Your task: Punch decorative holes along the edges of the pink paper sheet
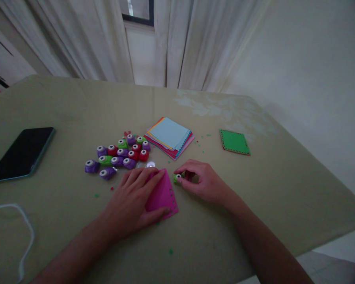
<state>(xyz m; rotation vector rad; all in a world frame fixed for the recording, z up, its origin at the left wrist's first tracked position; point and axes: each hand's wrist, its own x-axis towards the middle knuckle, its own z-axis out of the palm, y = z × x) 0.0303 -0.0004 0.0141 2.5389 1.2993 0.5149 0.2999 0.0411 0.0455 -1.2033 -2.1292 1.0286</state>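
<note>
Fingers of the right hand (201,180) are pinched shut round a small green punch (177,178), its round button facing left toward the pink paper (163,194). Left hand (134,199) lies flat, open, pressing that paper down; one corner points straight at the punch, the diagonal running away from the grip.

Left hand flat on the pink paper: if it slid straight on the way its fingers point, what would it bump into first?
Probably the small green punch held by the right hand, just past the left hand and pink paper.
</note>
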